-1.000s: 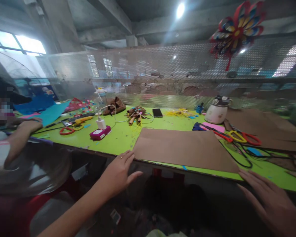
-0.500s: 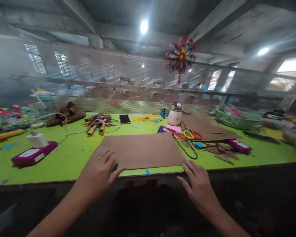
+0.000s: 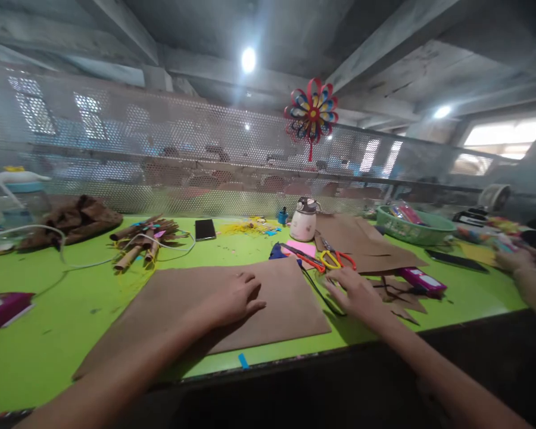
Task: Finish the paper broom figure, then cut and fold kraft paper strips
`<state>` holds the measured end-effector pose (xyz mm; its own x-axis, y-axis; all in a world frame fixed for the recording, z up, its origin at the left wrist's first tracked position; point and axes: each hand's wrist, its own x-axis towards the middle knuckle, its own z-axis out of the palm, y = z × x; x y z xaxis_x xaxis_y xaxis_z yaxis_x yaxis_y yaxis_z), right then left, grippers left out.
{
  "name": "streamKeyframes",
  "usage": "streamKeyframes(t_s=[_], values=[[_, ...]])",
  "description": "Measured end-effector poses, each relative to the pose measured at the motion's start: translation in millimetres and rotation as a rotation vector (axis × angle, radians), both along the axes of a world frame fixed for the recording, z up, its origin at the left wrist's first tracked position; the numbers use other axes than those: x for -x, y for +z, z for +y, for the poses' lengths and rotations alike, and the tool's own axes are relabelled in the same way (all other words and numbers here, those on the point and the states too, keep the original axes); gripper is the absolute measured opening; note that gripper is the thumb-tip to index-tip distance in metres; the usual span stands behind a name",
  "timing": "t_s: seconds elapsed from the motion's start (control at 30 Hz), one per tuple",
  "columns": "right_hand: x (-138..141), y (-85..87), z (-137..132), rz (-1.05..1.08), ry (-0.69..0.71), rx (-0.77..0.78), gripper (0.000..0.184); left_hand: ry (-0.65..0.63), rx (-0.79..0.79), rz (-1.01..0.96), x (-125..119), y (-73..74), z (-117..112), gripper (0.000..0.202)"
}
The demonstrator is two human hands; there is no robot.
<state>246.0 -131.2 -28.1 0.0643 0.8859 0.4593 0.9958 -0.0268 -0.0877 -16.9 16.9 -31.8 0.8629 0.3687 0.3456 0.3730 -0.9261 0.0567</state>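
Note:
A large sheet of brown paper [image 3: 281, 316] lies flat on the green table in front of me. My left hand [image 3: 236, 298] rests on its middle, fingers loosely spread and holding nothing. Beyond the sheet's right edge, my right hand [image 3: 355, 292] reaches forward, fingers apart, close to scissors with yellow and red handles [image 3: 329, 261]. Whether its fingertips touch them I cannot tell. Beside them lie an orange-handled tool [image 3: 310, 260], a dark cord and a pink paper pad [image 3: 298, 248]. A blue scrap [image 3: 243, 361] lies near the table's front edge.
Rolled brown paper sticks [image 3: 149, 238], a phone [image 3: 204, 229] and yellow shreds [image 3: 250, 226] lie behind the sheet. A bottle [image 3: 304, 221], more brown paper [image 3: 379, 253], a purple box [image 3: 422, 281] and a green basket [image 3: 413, 229] stand right. Another person's hand [image 3: 516, 260] shows far right.
My left hand has slid right to the sheet's middle. My right hand has left the sheet's corner and moved forward towards the scissors. The view has shifted right.

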Motion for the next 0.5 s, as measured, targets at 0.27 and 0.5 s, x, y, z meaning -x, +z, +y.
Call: streamKeyframes(t_s=[0.27,0.5], values=[[-48,7.0,133,-0.036,-0.030,0.320,0.036,0.027,0.058,0.095,-32,15.2,12,0.035],[-72,7.8,145,0.045,-0.015,0.396,0.027,-0.046,0.103,0.202,-75,16.6,7,0.042]])
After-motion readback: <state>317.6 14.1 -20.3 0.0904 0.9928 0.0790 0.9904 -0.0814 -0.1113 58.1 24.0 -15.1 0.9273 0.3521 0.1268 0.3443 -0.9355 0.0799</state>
